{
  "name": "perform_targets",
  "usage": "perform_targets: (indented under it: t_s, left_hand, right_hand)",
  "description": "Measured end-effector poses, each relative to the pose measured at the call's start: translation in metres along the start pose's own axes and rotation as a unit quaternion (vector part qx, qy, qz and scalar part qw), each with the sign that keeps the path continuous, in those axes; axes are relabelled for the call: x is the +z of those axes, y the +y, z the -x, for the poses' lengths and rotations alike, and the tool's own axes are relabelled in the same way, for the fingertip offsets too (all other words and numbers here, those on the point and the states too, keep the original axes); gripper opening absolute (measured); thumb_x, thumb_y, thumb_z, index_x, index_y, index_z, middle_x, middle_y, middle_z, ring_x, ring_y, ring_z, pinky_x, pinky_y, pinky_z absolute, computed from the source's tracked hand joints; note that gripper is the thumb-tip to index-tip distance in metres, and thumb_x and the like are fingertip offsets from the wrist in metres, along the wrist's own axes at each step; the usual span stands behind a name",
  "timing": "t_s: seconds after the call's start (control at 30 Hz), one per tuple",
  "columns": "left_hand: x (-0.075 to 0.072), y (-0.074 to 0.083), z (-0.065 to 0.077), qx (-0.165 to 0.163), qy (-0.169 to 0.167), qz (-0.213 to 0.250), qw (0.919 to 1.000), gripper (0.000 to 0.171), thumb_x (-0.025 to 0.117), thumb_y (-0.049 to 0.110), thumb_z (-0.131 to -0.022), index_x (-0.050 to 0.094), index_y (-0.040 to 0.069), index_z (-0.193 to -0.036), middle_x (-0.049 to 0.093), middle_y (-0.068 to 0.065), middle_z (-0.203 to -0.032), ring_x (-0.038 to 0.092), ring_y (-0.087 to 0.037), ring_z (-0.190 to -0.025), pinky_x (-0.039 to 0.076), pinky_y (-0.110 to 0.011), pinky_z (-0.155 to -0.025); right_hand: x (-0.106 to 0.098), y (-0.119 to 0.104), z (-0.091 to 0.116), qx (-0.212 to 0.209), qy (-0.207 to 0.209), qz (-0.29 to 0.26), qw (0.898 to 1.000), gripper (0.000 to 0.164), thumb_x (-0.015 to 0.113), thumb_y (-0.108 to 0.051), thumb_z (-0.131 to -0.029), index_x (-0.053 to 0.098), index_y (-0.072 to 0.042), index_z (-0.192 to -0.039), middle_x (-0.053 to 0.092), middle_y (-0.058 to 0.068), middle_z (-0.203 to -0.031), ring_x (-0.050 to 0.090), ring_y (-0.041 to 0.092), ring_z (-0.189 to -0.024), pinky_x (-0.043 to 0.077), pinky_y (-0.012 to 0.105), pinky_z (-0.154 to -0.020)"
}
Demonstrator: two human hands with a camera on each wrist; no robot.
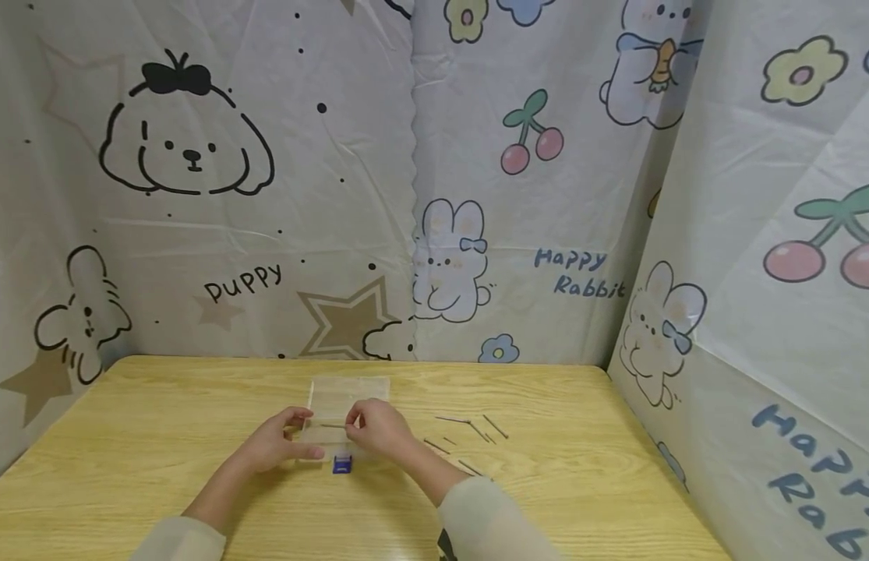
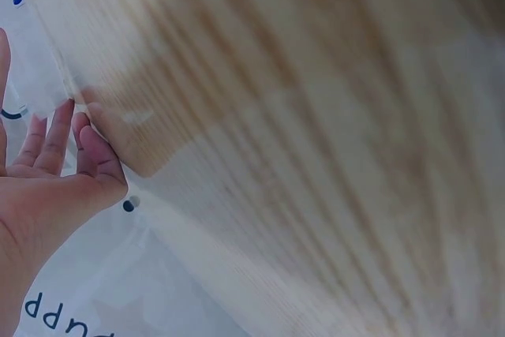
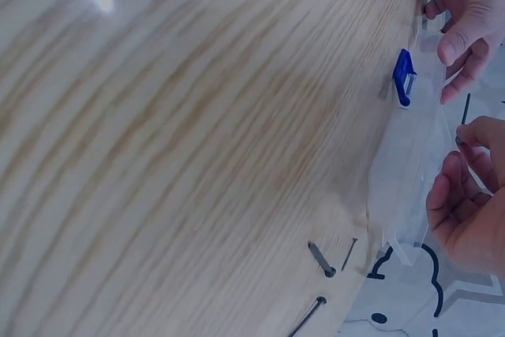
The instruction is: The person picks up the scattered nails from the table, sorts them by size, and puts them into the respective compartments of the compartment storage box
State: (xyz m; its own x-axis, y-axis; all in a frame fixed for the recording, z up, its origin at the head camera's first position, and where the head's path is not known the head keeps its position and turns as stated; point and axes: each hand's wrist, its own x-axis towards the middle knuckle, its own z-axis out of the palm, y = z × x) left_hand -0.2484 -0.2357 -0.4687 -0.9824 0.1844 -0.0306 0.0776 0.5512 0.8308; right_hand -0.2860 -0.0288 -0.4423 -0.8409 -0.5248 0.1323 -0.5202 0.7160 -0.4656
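Transparent plastic forms the box (image 1: 318, 435), which lies open on the wooden table (image 1: 581, 444), left of several loose nails (image 1: 496, 426). The left hand (image 1: 273, 442) holds its left end with a wide grip; the right hand (image 1: 381, 427) pinches one thin nail (image 1: 332, 425) narrowly over it. Placing this nail seems the present step; next probably calls for careful lowering and release.

A yellow-brown wood-grained table (image 1: 581, 475) bears a clear plastic box (image 1: 336, 399) near the middle of its far half, with a blue latch (image 1: 342, 464) on the near side. To the right of the box lie several loose metal nails (image 1: 496, 426) (one noticeably smaller than its neighbours), scattered at differing angles.
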Motion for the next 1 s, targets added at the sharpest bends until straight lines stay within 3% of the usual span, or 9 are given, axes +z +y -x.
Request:
perform_targets:
  t_s: [0.53,1.0]
  left_hand:
    - [0.001,0.001,-0.003,0.016,0.004,0.0,0.9999,0.076,0.081,0.028,-0.072,0.044,-0.006,-0.129,0.051,-0.028,-0.127,0.046,-0.043,-0.12,0.04,-0.054,-0.099]
    - [0.0,0.001,0.001,0.007,0.008,-0.003,0.9999,0.075,0.081,0.028,-0.071,0.045,-0.005,-0.128,0.051,-0.028,-0.126,0.048,-0.041,-0.118,0.042,-0.052,-0.097]
  right_hand:
    - [0.011,-0.005,-0.011,0.039,-0.001,-0.019,0.999,0.005,0.065,-0.018,-0.084,0.067,-0.013,-0.084,0.053,-0.006,-0.066,0.044,0.004,-0.057,0.035,0.017,-0.049]
    - [0.02,-0.006,-0.014,0.067,-0.005,-0.016,0.998,0.006,0.064,-0.022,-0.086,0.067,-0.017,-0.085,0.052,-0.008,-0.068,0.045,0.005,-0.059,0.035,0.019,-0.05]
